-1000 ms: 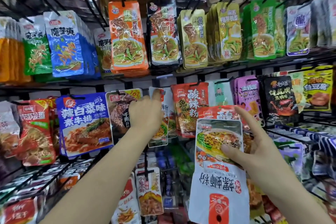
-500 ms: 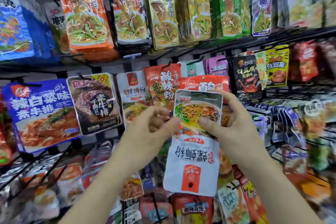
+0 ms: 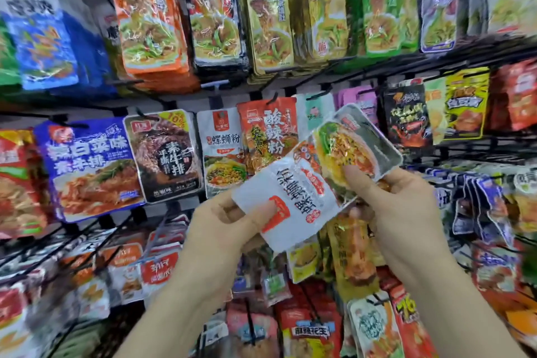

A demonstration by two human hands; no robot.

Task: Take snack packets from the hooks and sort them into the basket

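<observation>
A white snack packet (image 3: 308,180) with a noodle picture and red label is held tilted in front of the rack, off its hook. My left hand (image 3: 226,227) pinches its white lower end, thumb on the red mark. My right hand (image 3: 406,212) grips the picture end, thumb on the noodle bowl. A matching white packet (image 3: 222,151) still hangs on a hook just behind, between a dark packet (image 3: 165,154) and a red one (image 3: 267,136). No basket is in view.
Black wire hooks full of packets cover the whole view: blue packets (image 3: 87,166) at left, orange (image 3: 145,11) and yellow (image 3: 267,17) ones above, black (image 3: 406,116) and yellow (image 3: 465,102) ones at right. More packets hang below my hands.
My left hand left the hanging packets and took hold of the white packet's lower end. The packet turned from upright to tilted, and the view shifted down and right.
</observation>
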